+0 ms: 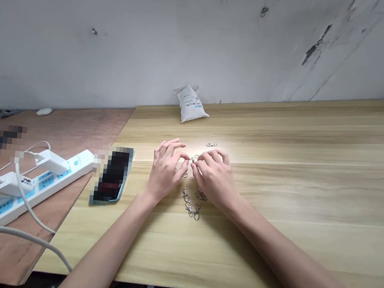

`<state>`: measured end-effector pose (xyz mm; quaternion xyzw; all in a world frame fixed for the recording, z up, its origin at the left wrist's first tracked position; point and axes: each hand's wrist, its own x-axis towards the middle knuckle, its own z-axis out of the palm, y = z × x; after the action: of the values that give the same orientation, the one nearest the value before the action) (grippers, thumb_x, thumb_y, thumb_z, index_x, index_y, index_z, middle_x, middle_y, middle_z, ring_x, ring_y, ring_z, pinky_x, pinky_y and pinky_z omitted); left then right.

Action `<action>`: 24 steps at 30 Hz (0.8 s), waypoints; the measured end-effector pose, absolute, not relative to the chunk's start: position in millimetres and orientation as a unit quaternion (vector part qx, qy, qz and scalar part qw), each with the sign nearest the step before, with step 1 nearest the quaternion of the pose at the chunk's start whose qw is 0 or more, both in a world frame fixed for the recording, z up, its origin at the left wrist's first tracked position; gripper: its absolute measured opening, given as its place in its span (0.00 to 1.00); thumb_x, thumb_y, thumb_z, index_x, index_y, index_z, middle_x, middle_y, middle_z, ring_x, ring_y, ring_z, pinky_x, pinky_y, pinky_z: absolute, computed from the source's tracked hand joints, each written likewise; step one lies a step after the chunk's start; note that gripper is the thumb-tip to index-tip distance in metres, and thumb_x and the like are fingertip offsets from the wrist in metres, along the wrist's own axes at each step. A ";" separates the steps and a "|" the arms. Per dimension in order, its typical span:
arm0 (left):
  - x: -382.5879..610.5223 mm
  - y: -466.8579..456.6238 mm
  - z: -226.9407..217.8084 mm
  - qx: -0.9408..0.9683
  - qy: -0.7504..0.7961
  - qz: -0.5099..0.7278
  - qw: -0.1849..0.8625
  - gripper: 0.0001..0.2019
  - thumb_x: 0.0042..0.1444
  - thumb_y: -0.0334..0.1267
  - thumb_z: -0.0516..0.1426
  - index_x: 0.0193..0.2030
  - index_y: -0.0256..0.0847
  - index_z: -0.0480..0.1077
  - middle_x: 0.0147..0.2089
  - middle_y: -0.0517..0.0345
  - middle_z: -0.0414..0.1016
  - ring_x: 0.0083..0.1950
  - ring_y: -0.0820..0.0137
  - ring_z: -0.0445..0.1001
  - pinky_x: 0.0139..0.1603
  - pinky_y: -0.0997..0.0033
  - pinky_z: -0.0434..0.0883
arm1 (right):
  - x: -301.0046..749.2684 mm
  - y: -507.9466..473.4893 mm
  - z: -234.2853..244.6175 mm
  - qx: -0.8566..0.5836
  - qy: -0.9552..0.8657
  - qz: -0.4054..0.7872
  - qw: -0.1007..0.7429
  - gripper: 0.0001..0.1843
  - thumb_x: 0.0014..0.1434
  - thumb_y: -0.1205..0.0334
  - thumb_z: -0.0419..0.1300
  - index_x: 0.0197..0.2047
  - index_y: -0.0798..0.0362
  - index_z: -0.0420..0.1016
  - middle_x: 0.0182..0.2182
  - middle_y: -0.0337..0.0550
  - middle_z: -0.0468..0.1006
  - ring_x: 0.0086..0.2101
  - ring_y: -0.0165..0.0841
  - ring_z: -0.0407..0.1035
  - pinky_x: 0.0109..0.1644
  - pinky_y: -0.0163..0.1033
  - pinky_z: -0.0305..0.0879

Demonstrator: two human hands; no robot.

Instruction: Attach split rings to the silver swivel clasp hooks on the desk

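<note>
My left hand (166, 166) and my right hand (214, 174) meet over the wooden table, thumb and forefinger of each pinched on a small metal clasp (192, 160) between them. Its exact shape is mostly covered by the fingertips. Below the hands lies a loose cluster of silver lobster clasps with rings (188, 204), partly shaded by my right hand. Another lobster clasp (212, 144) lies by itself just beyond my right hand. A few more metal rings peek out under the fingers.
Against the wall stands a white labelled packet (192, 104). At left on the table lies a phone (114, 174), its screen blurred. A white power strip (39, 186) with plugged-in chargers and cables rests on the brown board further left; one cable (22, 234) reaches the table's front left.
</note>
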<state>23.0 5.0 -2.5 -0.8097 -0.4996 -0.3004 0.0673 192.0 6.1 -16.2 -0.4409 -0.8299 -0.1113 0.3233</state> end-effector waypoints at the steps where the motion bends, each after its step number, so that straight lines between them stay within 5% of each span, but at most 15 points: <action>1: 22.7 5.5 -3.1 -0.811 -0.501 -0.294 0.064 0.04 0.63 0.33 0.54 0.40 0.42 0.71 0.56 0.52 0.72 0.66 0.58 0.62 0.67 0.49 0.55 | 191.6 5.6 -15.7 -0.438 -0.833 -0.124 0.313 0.17 0.68 0.64 0.50 0.31 0.53 0.75 0.33 0.45 0.77 0.40 0.37 0.66 0.57 0.47 0.54; 9: 11.8 11.4 -1.2 -0.810 -0.525 -0.259 0.037 0.05 0.62 0.33 0.54 0.39 0.42 0.71 0.57 0.51 0.71 0.65 0.57 0.62 0.64 0.49 0.59 | 194.3 3.4 -11.8 -0.381 -0.889 -0.118 0.226 0.12 0.65 0.71 0.51 0.34 0.54 0.74 0.36 0.45 0.77 0.41 0.38 0.66 0.61 0.48 0.50; 20: 4.4 11.9 0.7 -0.841 -0.515 -0.169 0.006 0.03 0.52 0.33 0.58 0.29 0.42 0.70 0.48 0.55 0.74 0.55 0.60 0.69 0.70 0.40 0.46 | 220.6 19.7 -14.2 -0.336 -0.917 0.062 0.208 0.11 0.62 0.71 0.54 0.36 0.53 0.78 0.35 0.45 0.76 0.37 0.35 0.65 0.41 0.41 0.57; 24: 7.9 10.0 1.7 -0.837 -0.516 -0.185 -0.003 0.04 0.56 0.36 0.58 0.37 0.42 0.72 0.49 0.54 0.74 0.54 0.61 0.70 0.69 0.44 0.52 | 220.8 20.6 -14.8 -0.337 -0.897 0.149 0.245 0.12 0.59 0.73 0.55 0.40 0.53 0.78 0.33 0.43 0.77 0.34 0.33 0.67 0.36 0.37 0.59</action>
<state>7.9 10.0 1.7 -0.8365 -0.5156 -0.1854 -0.0028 220.8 20.6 -14.8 -0.3371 -0.8968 0.1487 0.2449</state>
